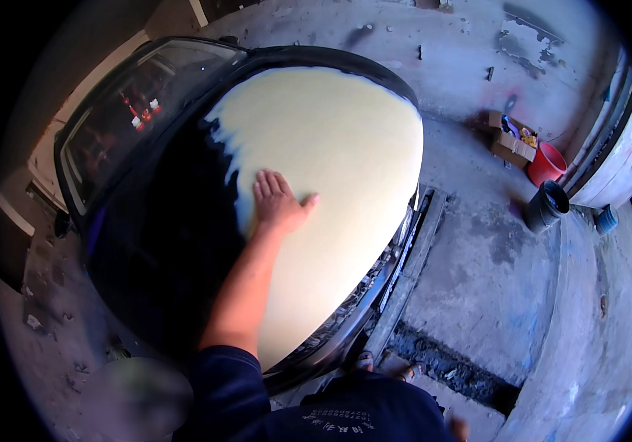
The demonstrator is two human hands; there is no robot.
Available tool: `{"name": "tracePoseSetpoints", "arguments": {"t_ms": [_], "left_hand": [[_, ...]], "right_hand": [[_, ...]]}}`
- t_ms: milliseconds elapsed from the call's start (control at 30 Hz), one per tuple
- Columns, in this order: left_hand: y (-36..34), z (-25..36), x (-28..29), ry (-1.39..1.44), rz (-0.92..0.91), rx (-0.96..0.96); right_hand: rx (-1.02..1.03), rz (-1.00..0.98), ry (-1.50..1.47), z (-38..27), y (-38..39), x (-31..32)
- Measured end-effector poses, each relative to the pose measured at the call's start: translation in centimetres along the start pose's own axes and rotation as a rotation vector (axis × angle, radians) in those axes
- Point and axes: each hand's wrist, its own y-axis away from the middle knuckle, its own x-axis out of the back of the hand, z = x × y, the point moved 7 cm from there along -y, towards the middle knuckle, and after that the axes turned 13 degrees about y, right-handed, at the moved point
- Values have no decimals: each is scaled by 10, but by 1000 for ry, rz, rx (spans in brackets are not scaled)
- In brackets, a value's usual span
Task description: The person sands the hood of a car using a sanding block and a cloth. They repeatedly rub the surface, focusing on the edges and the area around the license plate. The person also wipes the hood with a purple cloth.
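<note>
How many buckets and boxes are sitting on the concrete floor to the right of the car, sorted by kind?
Red bucket: 1
Black bucket: 1
Open cardboard box: 1
Total: 3

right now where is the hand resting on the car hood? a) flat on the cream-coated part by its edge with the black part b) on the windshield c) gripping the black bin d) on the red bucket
a: the left hand lies palm-down, fingers spread, on the cream-coated area of the hood, right beside the uncoated black paint.
</note>
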Motion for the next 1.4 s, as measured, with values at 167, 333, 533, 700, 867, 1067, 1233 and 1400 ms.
{"name": "tracePoseSetpoints", "arguments": {"t_ms": [167,333,533,700,867,1067,1233,1400], "left_hand": [[66,66,-29,3,-30,-219],[129,88,-45,6,32,-311],[178,98,-59,-51,52,-346],[179,106,-62,-66,65,-334],[141,141,-62,-45,-37,-353],[79,151,-63,-130,-32,-381],[13,209,-78,-56,-19,-475],[-55,249,-88,-53,-46,-497]], "right_hand": [[-6,-9,-59,22,-7,-20],[89,32,-120,48,-11,-50],[401,510,434,66,-30,-2],[299,627,369,95,-52,37],[300,576,393,140,-57,24],[340,504,327,101,-64,15],[-434,-122,-649,183,-80,-75],[-586,-199,-788,171,-84,-77]]}}
